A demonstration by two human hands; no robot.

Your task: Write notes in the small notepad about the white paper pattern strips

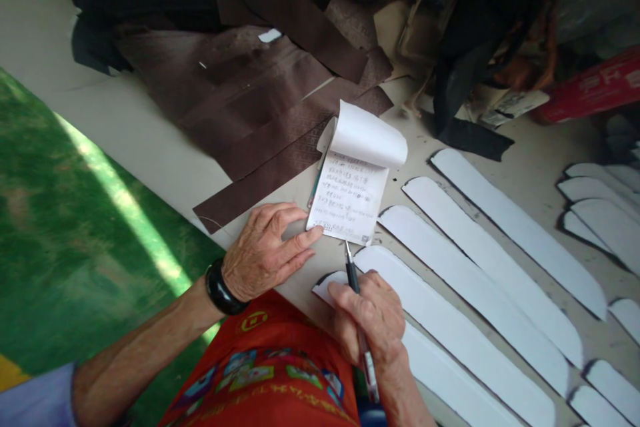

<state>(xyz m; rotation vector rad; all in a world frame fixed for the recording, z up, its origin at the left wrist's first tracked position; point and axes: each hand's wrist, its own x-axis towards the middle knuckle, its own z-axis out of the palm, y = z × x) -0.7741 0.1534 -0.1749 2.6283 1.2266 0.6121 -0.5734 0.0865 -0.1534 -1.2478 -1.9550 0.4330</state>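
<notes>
A small notepad [350, 197] lies on the table, its upper page curled back and the page below covered in handwriting. My left hand [270, 247] rests beside it with fingers spread, the fingertips touching the pad's lower left corner. Gripped in my right hand [373, 317] is a black pen [352, 270], its tip just under the pad's bottom edge. Below that hand and to its right lie long white round-ended pieces [455, 307] with dark edges.
Brown sheets and strips [240, 107] of leather-like material cover the table's far left. Black scraps [465, 107] and a red object [595, 90] sit at the back right. More white pieces [605, 213] lie at the right. Green floor [75, 213] shows past the table edge.
</notes>
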